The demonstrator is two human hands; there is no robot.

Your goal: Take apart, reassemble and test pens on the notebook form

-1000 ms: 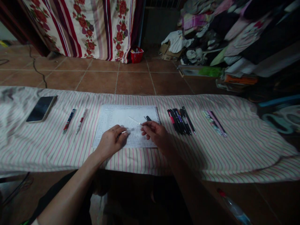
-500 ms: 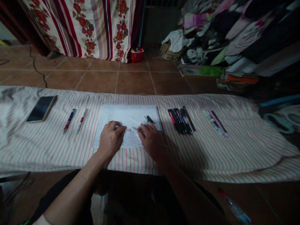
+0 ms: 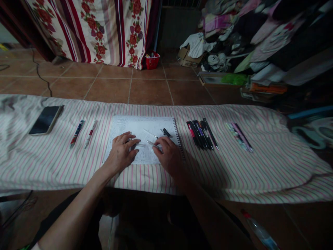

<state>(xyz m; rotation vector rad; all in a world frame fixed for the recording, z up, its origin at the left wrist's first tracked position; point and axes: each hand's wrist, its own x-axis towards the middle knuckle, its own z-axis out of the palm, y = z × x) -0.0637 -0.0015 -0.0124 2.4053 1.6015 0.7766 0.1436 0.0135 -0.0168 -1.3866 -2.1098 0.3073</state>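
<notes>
Seen from above, on a striped, cloth-covered desk (image 3: pixel 156 178): an open notebook (image 3: pixel 142 122) with both bare hands over its page. At left, a left hand (image 3: pixel 122 149) loosely open, fingers apart and slightly curled, above a clear tube (image 3: pixel 141 145) partly hidden beneath; impossible to tell whether touching it. Facing it, a right hand (image 3: pixel 168 152) curled nearly closed, a slim pen part (image 3: pixel 150 142) pinched at its fingertips, one end toward the tube. Just beyond, on the same page, a thin rod (image 3: pixel 149 132) and a small black piece (image 3: pixel 165 132). Right of the notebook, dark pens (image 3: pixel 200 134) side by side, then pastel pens (image 3: pixel 238 137); to its left, two red-marked pens (image 3: pixel 90 135) and, farther off, a phone (image 3: pixel 46 120).
</notes>
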